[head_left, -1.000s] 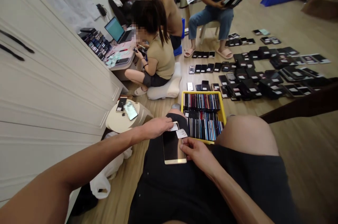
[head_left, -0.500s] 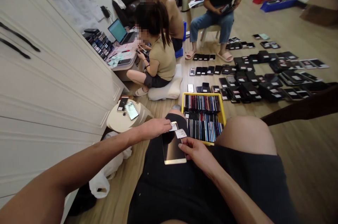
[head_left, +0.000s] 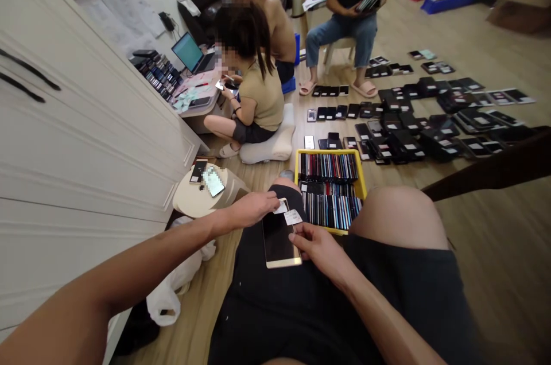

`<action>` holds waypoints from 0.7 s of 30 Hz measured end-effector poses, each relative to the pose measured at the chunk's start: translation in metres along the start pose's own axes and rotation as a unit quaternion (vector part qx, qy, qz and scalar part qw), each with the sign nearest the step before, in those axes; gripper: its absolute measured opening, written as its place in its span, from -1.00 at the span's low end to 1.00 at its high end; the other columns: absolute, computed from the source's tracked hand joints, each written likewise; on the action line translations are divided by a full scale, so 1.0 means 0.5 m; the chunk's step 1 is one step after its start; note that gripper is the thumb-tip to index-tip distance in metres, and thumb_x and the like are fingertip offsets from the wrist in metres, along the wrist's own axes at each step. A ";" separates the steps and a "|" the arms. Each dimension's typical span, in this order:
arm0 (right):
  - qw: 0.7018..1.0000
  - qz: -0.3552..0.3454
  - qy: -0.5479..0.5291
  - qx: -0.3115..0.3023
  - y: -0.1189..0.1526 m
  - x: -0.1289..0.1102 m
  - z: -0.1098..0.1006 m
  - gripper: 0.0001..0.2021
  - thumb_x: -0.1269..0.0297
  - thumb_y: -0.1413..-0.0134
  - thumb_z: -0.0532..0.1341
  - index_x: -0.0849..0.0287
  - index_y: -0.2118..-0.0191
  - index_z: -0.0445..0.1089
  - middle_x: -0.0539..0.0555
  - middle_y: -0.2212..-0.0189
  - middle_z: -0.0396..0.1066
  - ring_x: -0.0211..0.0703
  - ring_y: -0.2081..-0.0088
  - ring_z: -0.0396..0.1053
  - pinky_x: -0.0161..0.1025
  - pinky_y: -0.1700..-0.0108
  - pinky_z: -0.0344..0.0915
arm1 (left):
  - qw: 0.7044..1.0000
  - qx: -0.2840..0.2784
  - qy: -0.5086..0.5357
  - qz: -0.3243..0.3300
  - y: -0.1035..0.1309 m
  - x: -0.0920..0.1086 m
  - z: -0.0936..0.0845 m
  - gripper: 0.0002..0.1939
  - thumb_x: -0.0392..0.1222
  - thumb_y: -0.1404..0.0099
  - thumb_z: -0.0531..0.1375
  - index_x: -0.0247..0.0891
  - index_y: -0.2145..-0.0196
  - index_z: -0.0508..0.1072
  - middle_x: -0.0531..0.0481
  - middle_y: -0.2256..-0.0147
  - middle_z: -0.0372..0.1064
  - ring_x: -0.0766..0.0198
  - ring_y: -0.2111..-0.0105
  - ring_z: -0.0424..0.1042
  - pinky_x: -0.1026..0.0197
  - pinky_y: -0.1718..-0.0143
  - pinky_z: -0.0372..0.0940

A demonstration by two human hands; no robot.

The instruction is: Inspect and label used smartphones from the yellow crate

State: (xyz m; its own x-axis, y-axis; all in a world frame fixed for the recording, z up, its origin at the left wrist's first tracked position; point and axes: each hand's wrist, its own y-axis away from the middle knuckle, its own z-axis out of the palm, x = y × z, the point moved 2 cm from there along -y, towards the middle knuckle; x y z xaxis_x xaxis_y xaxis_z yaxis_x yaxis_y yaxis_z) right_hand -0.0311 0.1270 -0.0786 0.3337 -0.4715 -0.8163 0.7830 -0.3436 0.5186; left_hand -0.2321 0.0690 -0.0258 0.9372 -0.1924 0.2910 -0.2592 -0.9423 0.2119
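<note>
A gold-edged phone (head_left: 279, 240) with a dark screen lies over my lap, tilted slightly. Two white labels are near its top; one label (head_left: 293, 217) sticks out past the right edge. My right hand (head_left: 310, 240) grips the phone's right side between thumb and fingers. At the upper left corner, my left hand (head_left: 257, 208) has its fingers pinched together at the other label (head_left: 280, 206). Just beyond my knees stands a yellow crate (head_left: 363, 173) packed with upright phones.
A cream stool (head_left: 185, 195) at the left bears two phones. Rows of phones (head_left: 402, 144) cover the floor at the right. Two people sit by a low table with a laptop (head_left: 188, 52); another person (head_left: 344, 26) sits behind the rows. A white bag (head_left: 166, 296) lies lower left.
The view has shifted slightly. Both hands stay at the phone, with the left fingers still at the label. The seated person at the back has tilted the phones they hold.
</note>
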 end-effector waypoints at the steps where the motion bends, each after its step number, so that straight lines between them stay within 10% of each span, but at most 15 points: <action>1: 1.000 0.001 0.002 -0.002 0.001 0.000 0.000 -0.67 0.02 0.14 0.36 0.13 0.42 0.30 -0.06 0.49 0.29 -0.24 0.45 0.26 -0.27 0.38 0.26 | 1.000 0.006 0.020 -0.008 0.004 -0.001 0.001 -0.76 -0.21 -0.52 -0.07 -0.25 0.21 0.37 -0.05 0.24 0.33 0.21 0.29 0.35 0.19 0.30 0.20; 12: 1.000 -0.004 0.013 0.001 0.001 -0.001 -0.001 -0.67 0.00 0.13 0.33 0.14 0.41 0.31 -0.05 0.48 0.28 -0.24 0.45 0.24 -0.28 0.39 0.24 | 0.995 -0.002 0.098 -0.002 -0.005 -0.015 0.002 -0.83 -0.19 -0.49 0.01 -0.22 0.24 0.34 -0.05 0.23 0.32 0.20 0.25 0.34 0.22 0.22 0.22; 21: 1.000 -0.002 -0.006 -0.002 -0.003 0.007 -0.003 -0.65 0.01 0.15 0.38 0.16 0.39 0.34 -0.07 0.50 0.27 -0.27 0.47 0.23 -0.29 0.41 0.23 | 0.978 0.129 0.145 -0.079 0.020 0.004 0.035 -0.81 -0.24 -0.50 -0.03 -0.25 0.23 0.35 -0.05 0.26 0.30 0.22 0.25 0.33 0.21 0.19 0.24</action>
State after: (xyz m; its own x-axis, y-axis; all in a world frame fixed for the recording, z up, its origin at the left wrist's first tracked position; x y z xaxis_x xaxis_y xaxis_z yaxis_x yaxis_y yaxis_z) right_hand -0.0301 0.1271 -0.0828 0.3242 -0.4796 -0.8154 0.7866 -0.3421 0.5140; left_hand -0.2284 0.0546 -0.0394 0.8457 0.0113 0.5335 -0.0141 -0.9990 0.0435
